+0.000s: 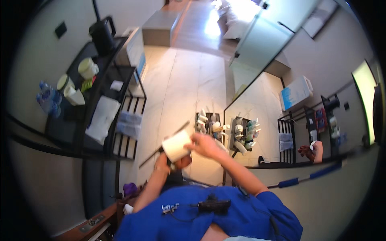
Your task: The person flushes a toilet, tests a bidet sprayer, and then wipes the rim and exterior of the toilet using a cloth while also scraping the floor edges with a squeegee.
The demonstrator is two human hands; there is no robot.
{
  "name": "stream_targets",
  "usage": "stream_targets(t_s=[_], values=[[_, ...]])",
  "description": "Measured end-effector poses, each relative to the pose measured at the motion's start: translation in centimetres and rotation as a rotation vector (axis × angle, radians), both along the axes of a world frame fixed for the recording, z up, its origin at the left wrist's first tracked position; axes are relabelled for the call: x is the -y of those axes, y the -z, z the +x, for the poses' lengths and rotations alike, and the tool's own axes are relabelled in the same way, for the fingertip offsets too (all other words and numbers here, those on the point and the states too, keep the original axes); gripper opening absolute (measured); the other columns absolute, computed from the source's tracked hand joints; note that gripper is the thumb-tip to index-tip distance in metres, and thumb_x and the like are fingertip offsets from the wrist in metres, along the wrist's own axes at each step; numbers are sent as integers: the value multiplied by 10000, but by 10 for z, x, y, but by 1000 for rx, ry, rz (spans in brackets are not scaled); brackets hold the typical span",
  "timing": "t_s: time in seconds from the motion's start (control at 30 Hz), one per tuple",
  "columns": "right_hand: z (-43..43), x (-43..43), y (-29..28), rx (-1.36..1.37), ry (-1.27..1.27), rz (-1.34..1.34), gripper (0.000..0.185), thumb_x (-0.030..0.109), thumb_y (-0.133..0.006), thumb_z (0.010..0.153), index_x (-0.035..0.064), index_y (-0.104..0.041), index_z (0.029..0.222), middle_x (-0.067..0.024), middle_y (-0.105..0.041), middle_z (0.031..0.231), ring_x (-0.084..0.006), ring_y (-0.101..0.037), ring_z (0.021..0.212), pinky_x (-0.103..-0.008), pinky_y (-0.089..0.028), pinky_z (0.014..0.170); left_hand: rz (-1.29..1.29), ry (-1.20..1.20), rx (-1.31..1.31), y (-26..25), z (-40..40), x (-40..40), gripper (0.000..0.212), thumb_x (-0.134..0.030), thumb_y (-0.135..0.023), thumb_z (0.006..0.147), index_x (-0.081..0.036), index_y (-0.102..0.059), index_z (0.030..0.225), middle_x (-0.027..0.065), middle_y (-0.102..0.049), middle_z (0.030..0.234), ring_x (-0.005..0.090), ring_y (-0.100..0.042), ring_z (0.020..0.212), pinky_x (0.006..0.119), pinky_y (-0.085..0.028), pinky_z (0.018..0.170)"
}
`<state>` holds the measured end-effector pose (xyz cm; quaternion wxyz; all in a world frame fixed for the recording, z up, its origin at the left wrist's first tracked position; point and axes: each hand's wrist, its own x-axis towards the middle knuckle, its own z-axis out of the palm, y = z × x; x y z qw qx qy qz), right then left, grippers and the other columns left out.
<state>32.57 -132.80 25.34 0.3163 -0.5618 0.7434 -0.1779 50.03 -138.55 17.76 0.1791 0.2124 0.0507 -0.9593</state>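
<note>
A white roll of paper (177, 145) is held in front of my blue shirt, over the tiled floor. My right hand (201, 144) has its fingers on the roll's right side. Beneath the roll is my left hand (164, 162), partly hidden by it; a dark red-brown thing shows beside its fingers, too blurred to name. A thin dark bar runs slantwise behind the roll. Beyond my right hand, a dark caddy (208, 120) holds several bottles and a brush.
At the left, a black shelf (104, 64) bears a black kettle (102, 34), white jars (87, 68), plastic water bottles (49, 98) and a white towel (104, 117). Folded cloths (129, 123) lie on a slatted rack. A large mirror (262, 120) stands at the right. An open wooden door edge is lower left.
</note>
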Motion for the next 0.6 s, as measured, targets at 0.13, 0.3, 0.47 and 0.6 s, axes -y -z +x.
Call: stream_targets(t_s=[0.13,0.3,0.47,0.6], values=[[-63,91,-37,25,133,-197,279,257,-681,756,30,-614,904,-145,-640,818,-255,-629,743,-356,-494,670,-52,-59,294,-6,-56,108,326,-189,-466,908,21,-498,1154,151,-587,1111,271,-601,983,403,-503,844],[-124,156,-47,460,383,-312,147,59,-639,794,7,-623,930,-28,-623,753,-75,-548,646,-212,-445,584,-118,-29,119,-46,-119,212,317,-95,-522,867,59,-490,1143,170,-586,1097,257,-609,964,381,-519,821],[-175,209,-57,250,305,-621,206,70,-695,736,102,-649,934,-54,-589,1039,-131,-566,835,-238,-459,601,-192,54,262,-54,-187,281,324,-101,-501,862,62,-497,1141,173,-579,1116,255,-606,976,379,-509,843],[-225,274,-54,87,283,-635,241,47,-704,693,113,-627,911,-90,-555,1098,-225,-573,915,-297,-481,663,-145,102,302,-31,-250,337,302,-59,-539,825,66,-519,1100,180,-591,1087,278,-613,953,384,-517,826]])
